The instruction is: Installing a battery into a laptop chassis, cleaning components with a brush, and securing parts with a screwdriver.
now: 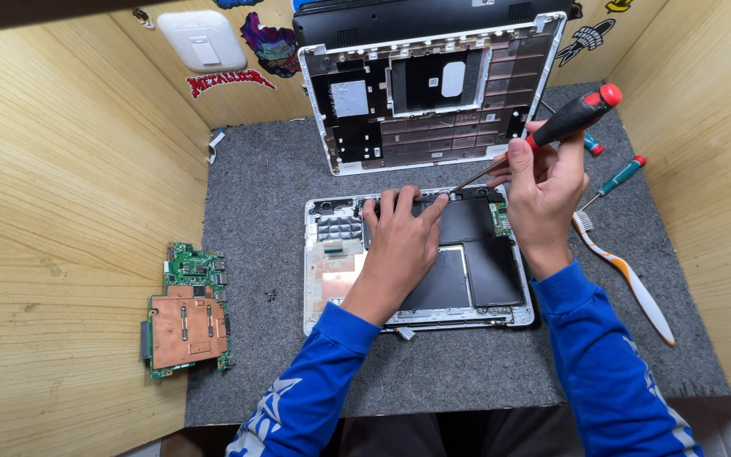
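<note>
An opened laptop base with a white frame lies on a grey mat; a black battery pack fills its right half. My left hand rests flat on the battery, fingers spread toward the far edge. My right hand holds a black and red screwdriver tilted, its tip down at the base's far edge beside my left forefinger.
A green circuit board with a copper plate lies at the mat's left edge. A removed laptop cover leans at the back. A toothbrush and a teal-handled screwdriver lie at the right. Wooden walls enclose the mat.
</note>
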